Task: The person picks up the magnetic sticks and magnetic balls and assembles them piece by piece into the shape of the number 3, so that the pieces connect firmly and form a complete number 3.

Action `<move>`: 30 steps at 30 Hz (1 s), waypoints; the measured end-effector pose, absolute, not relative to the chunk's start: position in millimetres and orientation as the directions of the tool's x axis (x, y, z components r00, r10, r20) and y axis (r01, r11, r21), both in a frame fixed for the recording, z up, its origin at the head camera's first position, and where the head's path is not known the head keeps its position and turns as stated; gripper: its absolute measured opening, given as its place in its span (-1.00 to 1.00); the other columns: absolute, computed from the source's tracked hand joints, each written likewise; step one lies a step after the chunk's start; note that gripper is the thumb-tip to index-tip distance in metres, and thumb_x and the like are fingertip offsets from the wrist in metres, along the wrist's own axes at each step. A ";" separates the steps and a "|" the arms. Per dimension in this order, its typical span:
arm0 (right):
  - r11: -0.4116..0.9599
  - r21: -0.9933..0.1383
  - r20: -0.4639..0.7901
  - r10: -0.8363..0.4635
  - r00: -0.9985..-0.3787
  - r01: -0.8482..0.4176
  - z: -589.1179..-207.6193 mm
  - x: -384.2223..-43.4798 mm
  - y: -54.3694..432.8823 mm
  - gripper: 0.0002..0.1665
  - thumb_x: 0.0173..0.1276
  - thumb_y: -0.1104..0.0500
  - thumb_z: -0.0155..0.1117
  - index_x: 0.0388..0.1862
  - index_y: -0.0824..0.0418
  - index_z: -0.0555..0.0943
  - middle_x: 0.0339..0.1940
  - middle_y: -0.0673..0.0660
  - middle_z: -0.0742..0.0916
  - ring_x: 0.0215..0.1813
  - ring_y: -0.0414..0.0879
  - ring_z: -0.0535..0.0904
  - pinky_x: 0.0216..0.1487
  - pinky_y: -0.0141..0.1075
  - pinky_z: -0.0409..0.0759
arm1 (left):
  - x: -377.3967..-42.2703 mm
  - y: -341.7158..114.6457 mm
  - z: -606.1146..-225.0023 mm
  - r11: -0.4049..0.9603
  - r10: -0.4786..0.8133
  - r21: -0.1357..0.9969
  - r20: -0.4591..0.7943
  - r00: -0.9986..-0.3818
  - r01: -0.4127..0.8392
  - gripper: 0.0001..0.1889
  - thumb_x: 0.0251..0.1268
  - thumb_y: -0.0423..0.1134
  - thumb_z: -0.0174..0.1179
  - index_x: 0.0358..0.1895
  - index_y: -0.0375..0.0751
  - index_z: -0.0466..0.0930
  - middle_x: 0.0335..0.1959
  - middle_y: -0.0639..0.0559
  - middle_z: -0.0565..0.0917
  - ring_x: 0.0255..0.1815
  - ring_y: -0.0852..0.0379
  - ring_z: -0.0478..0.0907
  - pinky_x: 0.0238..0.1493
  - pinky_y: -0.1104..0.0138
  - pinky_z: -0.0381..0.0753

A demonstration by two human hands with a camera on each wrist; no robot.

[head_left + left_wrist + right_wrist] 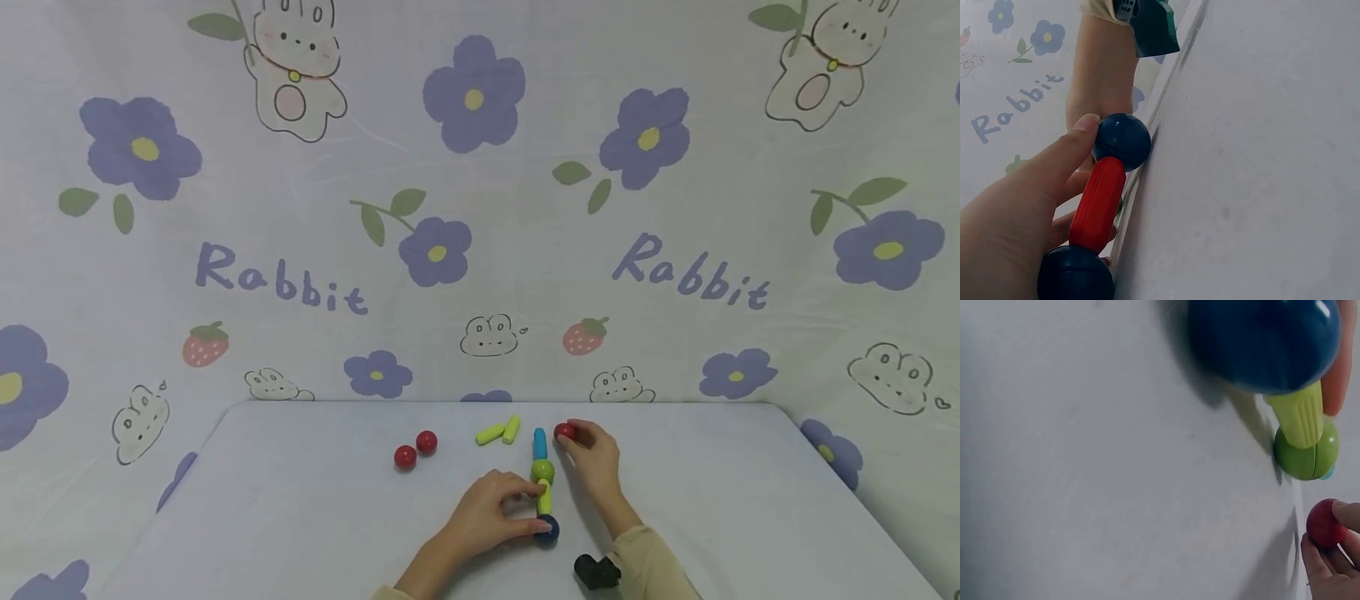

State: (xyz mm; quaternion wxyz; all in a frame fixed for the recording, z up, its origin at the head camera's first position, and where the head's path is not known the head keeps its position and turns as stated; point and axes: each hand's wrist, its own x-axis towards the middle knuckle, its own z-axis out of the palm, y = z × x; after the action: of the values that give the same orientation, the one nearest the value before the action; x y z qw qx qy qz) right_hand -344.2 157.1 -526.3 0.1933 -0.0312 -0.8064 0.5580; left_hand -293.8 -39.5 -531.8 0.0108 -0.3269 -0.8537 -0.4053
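A chain of balls and rods lies on the table: dark blue ball (548,535), yellow-green rod (545,502), green ball (543,471), blue rod (540,444). My left hand (486,514) holds its near part, thumb on the dark blue ball and index finger at the yellow-green rod. At the far end, my right hand (597,462) pinches a red ball (1321,524) between thumb and fingers, just right of the blue rod and apart from it. The left wrist view has a red rod (1097,206) joined to a second blue ball (1075,275); neither shows in the head view.
Two loose red balls (405,457) lie to the left. A pair of yellow-green rods (491,434) rests behind the left hand. A black device (596,572) is at the right wrist. Behind the white table (300,500) hangs a rabbit-and-flower cloth (525,208).
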 end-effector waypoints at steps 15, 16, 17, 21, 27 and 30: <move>0.223 -0.945 0.295 0.262 -0.919 -0.239 -509.1 -358.9 135.1 -0.62 0.11 0.39 0.28 -0.05 0.43 0.51 -0.12 0.33 0.61 -0.05 0.08 0.54 -0.10 -0.29 0.49 | -293.0 -40.3 -533.0 0.435 0.552 0.675 0.324 -0.769 0.596 -0.47 -0.10 0.24 0.22 0.00 0.12 0.56 -0.20 0.37 0.56 -0.18 0.32 0.42 -0.18 0.41 0.40; 0.217 -0.946 0.296 0.263 -0.918 -0.242 -508.7 -359.7 134.1 -0.62 0.10 0.40 0.28 -0.06 0.43 0.51 -0.12 0.33 0.61 -0.04 0.09 0.54 -0.09 -0.28 0.48 | -293.2 -40.3 -533.3 0.434 0.552 0.675 0.324 -0.768 0.597 -0.47 -0.09 0.23 0.22 0.00 0.12 0.56 -0.20 0.38 0.56 -0.18 0.32 0.42 -0.18 0.41 0.39; 0.220 -0.944 0.298 0.263 -0.917 -0.244 -508.3 -360.3 133.2 -0.63 0.11 0.40 0.27 -0.06 0.43 0.51 -0.12 0.34 0.61 -0.04 0.09 0.54 -0.08 -0.26 0.48 | -293.3 -40.5 -533.6 0.434 0.552 0.673 0.326 -0.767 0.599 -0.47 -0.09 0.23 0.22 0.00 0.12 0.56 -0.20 0.38 0.56 -0.18 0.32 0.42 -0.18 0.41 0.39; 0.228 -0.942 0.303 0.258 -0.917 -0.247 -507.3 -362.4 130.2 -0.63 0.11 0.41 0.26 -0.06 0.46 0.50 -0.11 0.36 0.60 -0.03 0.11 0.53 -0.05 -0.19 0.46 | -293.5 -40.9 -534.1 0.425 0.554 0.667 0.343 -0.758 0.612 -0.48 -0.08 0.21 0.23 0.00 0.11 0.56 -0.20 0.37 0.57 -0.18 0.30 0.42 -0.20 0.42 0.39; 0.252 -0.944 0.276 0.252 -0.928 -0.212 -507.7 -364.2 127.7 -0.63 0.13 0.39 0.25 -0.05 0.45 0.50 -0.10 0.33 0.60 -0.03 0.08 0.53 -0.04 -0.19 0.46 | -293.0 -40.7 -533.5 0.408 0.557 0.650 0.380 -0.739 0.642 -0.49 -0.08 0.18 0.25 -0.01 0.07 0.57 -0.20 0.33 0.58 -0.19 0.29 0.44 -0.21 0.44 0.39; 0.262 -0.944 0.268 0.253 -0.930 -0.200 -509.1 -365.7 127.1 -0.64 0.13 0.37 0.26 -0.06 0.43 0.51 -0.11 0.31 0.61 -0.04 0.06 0.54 -0.05 -0.20 0.47 | -292.5 -40.5 -532.9 0.408 0.557 0.646 0.383 -0.737 0.645 -0.49 -0.07 0.18 0.25 -0.01 0.06 0.57 -0.20 0.32 0.58 -0.19 0.30 0.44 -0.21 0.44 0.39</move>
State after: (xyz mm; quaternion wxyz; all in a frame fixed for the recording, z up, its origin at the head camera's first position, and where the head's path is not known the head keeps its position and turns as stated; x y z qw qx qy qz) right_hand -365.7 127.1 -509.1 0.1867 -0.0170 -0.7721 0.6072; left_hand -292.5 -40.5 -532.9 0.0538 -0.3587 -0.8375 -0.4087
